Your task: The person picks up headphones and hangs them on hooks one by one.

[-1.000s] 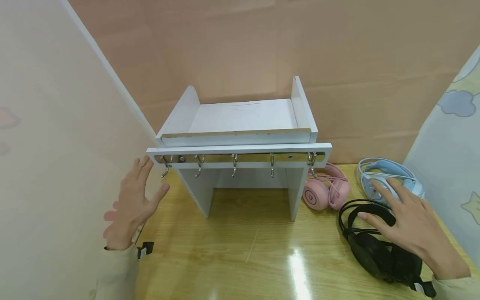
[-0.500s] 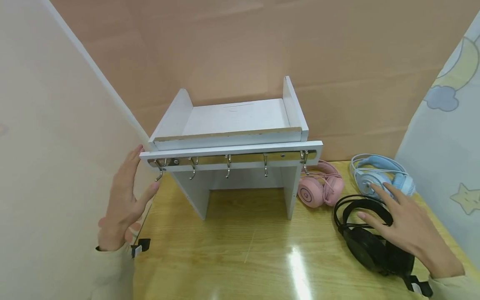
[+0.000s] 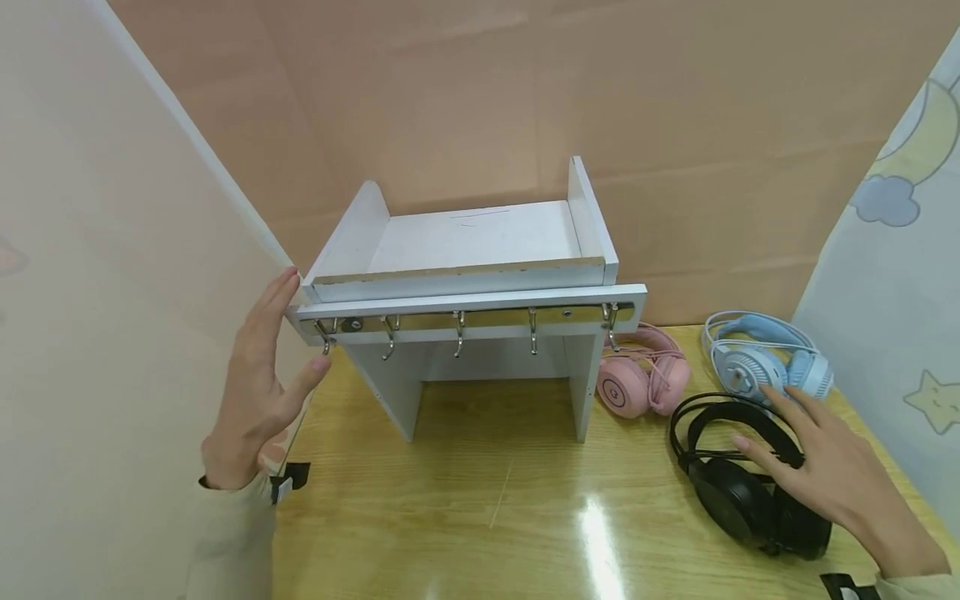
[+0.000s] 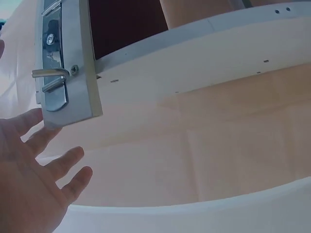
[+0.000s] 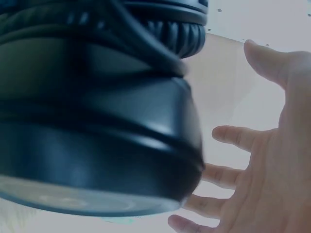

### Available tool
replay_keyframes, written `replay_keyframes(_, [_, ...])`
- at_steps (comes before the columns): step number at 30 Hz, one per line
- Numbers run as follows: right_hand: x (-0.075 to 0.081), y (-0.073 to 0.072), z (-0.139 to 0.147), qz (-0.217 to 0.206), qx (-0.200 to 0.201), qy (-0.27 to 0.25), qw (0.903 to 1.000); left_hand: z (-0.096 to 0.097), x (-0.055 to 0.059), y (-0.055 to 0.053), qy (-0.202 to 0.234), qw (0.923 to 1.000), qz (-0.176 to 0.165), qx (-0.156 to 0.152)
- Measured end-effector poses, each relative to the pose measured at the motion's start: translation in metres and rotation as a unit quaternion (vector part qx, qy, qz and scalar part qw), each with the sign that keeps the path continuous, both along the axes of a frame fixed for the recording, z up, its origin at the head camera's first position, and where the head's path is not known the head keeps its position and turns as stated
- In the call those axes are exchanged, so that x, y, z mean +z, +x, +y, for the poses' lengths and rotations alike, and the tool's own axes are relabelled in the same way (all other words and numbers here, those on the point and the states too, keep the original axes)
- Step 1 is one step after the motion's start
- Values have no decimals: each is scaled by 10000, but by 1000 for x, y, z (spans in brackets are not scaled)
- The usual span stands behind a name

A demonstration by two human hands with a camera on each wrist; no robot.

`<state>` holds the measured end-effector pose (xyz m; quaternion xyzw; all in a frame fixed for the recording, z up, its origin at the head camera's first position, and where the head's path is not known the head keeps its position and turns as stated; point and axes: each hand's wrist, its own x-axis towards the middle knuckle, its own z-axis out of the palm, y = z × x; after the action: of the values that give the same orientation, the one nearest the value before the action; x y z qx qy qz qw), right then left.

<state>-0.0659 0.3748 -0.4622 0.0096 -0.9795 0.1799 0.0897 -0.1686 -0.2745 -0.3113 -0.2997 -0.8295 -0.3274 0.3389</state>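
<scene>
While left hand's (image 3: 258,387) fingers (image 4: 65,164) spread beside rail (image 3: 495,317), right hand's (image 3: 832,471) spread near black headphones (image 3: 729,497)

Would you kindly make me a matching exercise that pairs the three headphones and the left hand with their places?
1. Pink headphones
2. Left hand
3. Black headphones
4. Blue headphones

A. Frontmost of the three pairs
B. By the patterned wall
C. Beside the shelf's right panel
D. At the left end of the hook rail

Pairs: 1-C, 2-D, 3-A, 4-B
</scene>
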Motion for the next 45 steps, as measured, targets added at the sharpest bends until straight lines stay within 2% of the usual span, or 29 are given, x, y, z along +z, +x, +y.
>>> replay_keyframes(9, [-14, 5, 7, -325, -85, -135, 9993, 9, 4, -5, -29, 9996, 84, -267])
replay_keyframes(18, [-23, 4, 17, -710, 2, -346, 9969, 13, 6, -12, -10, 9974, 200, -692])
replay_keyframes(22, [-26, 4, 21, -922, 25, -519, 9944, 17, 9, -16, -40, 9970, 386, -675])
replay_keyframes(26, [-28, 5, 24, -1026, -34, -635, 9927, 21, 12, -21, -168, 9969, 554, -530])
replay_keyframes(34, [-38, 7, 28, -883, -87, -924, 9918, 18, 13, -24, -268, 9969, 580, -468])
replay_keyframes(39, [-37, 6, 33, -1481, -248, -1276, 9804, 17, 16, -29, -207, 9961, 660, -545])
replay_keyframes(42, [-35, 4, 36, -2109, -425, -1537, 9644, 18, 18, -30, -26, 9956, 680, -637])
replay_keyframes(45, [-34, 1, 39, -2614, -537, -1959, 9436, 19, 19, -30, 135, 9952, 682, -685])
